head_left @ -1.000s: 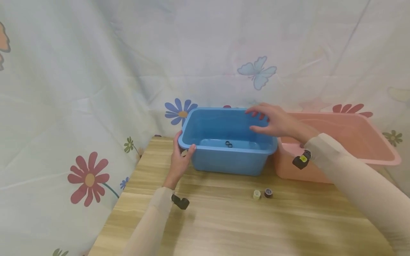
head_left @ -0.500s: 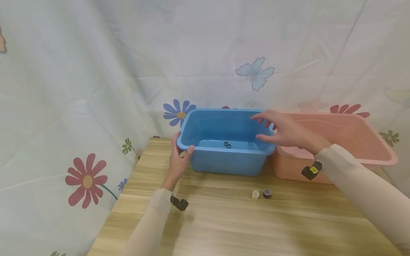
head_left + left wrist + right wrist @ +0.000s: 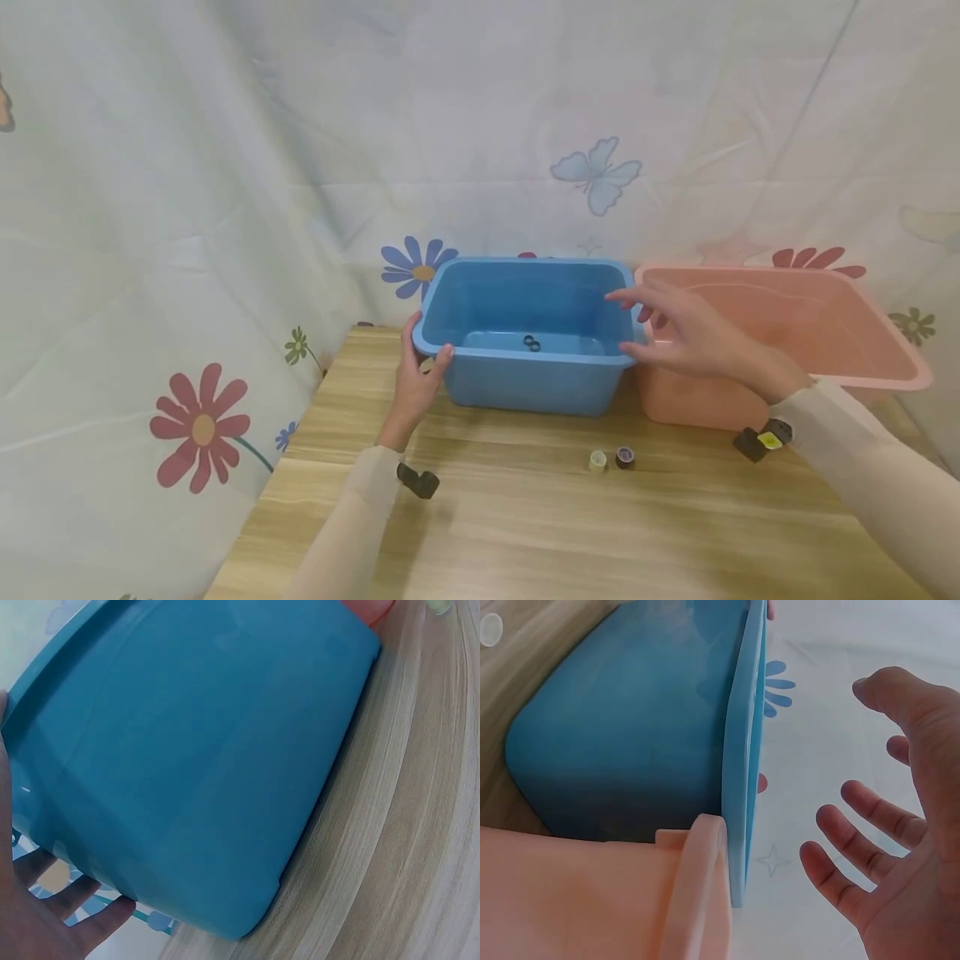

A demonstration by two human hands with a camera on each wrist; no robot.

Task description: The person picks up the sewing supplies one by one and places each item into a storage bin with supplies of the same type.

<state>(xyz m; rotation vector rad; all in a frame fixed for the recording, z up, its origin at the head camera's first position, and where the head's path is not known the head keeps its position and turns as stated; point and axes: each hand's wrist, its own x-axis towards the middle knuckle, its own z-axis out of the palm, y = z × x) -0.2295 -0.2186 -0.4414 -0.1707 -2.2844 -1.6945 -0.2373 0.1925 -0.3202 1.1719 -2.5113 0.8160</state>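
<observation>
Currently, the step in hand reads as steadying or placing the blue tub, judging from the hands alone. Left hand grips the tub's left end at the near corner, thumb on the near side by the rim, fingers against the outer end wall. Right hand is unloaded: in the air by the tub's right end, partly over the pink tub, thumb and fingers spread with nothing between them; the right wrist view shows a gap to the blue rim. The hands are well apart. The blue tub stands upright on the worktop, just left of the pink tub; whether the rims touch, cannot tell. Two small dark rings lie close together on its floor. In front of the tubs sit a cream piece and, just beside it, a dark piece, neither touched. Next move, as I judge it: shifting the tub would call for the right hand to close on its right rim, where the neighbouring rim leaves little finger room; reaching inside would call for the left grip to keep the tub from sliding.
</observation>
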